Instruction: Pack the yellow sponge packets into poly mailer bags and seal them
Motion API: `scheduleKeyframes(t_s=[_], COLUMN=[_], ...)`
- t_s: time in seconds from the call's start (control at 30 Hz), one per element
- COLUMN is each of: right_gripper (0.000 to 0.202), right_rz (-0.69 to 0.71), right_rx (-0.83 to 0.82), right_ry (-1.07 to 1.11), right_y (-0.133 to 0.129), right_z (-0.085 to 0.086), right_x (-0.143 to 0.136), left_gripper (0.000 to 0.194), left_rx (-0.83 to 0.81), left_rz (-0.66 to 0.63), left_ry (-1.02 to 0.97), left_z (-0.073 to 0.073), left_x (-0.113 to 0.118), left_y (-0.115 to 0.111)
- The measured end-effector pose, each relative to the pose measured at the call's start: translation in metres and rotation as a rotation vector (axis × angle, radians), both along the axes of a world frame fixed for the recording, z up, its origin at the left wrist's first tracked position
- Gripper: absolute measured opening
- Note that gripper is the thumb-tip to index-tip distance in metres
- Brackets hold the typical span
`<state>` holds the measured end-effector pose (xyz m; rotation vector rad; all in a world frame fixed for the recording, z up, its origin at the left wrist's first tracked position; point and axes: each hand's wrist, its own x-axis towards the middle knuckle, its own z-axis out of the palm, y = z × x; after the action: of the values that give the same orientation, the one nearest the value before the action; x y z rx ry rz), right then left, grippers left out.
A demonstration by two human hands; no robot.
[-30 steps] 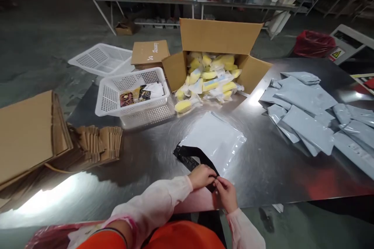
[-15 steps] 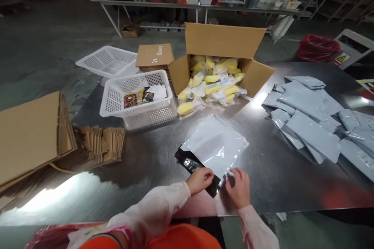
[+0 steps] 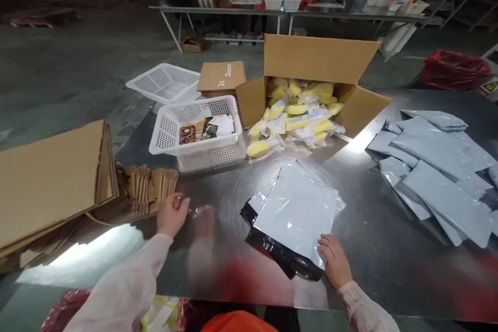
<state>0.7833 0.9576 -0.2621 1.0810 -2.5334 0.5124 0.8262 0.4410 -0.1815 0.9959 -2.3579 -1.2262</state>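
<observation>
A stack of light grey plastic mailing bags (image 3: 298, 202) with black flap ends lies on the metal table in front of me. My right hand (image 3: 335, 261) has its fingers closed at the lower right edge of the top bag. My left hand (image 3: 173, 215) is away to the left, above the table beside the folded cardboard pieces (image 3: 150, 189). Its fingers are curled in a pinch; a faint shiny bit shows at the fingertips, too small to name.
An open carton (image 3: 322, 57) of yellow items in clear wrapping (image 3: 298, 109) stands behind the bags. White baskets (image 3: 163, 129) and flat cardboard (image 3: 50, 166) are on the left. A pile of grey parcels (image 3: 439, 181) lies right. Co-workers in orange stand beyond the far table (image 3: 241, 10).
My left hand has left the black flap and swung left toward the folded cardboard. My right hand has moved onto the bag's edge. The top bag now lies shifted and turned on the stack.
</observation>
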Motion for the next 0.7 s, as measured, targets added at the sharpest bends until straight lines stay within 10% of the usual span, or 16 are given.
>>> scheduleKeyframes(t_s=[0.17,0.27,0.53,0.7], right_gripper=[0.039,0.041,0.042,0.052], right_rz=[0.039,0.067,-0.417,-0.720], right_rx=[0.129,0.100,-0.466,-0.450], right_ry=[-0.142,-0.458,-1.057,-0.965], right_y=[0.012,0.011,0.006,-0.010], right_z=[-0.007,0.004,0.030,0.017], right_x=[-0.011,-0.015,-0.035,-0.057], left_gripper=[0.040,0.056,0.018,0.048], left_rx=[-0.493,-0.412,-0.095,-0.115], left_rz=[-1.363,-1.679,-1.226,-0.813], left_ry=[0.033,0.068,-0.050,-0.218], left_z=[-0.026,-0.045,-0.080,-0.092], left_x=[-0.090,-0.114,-0.089,-0.092], left_y=[0.101,0.145,0.146,0.175])
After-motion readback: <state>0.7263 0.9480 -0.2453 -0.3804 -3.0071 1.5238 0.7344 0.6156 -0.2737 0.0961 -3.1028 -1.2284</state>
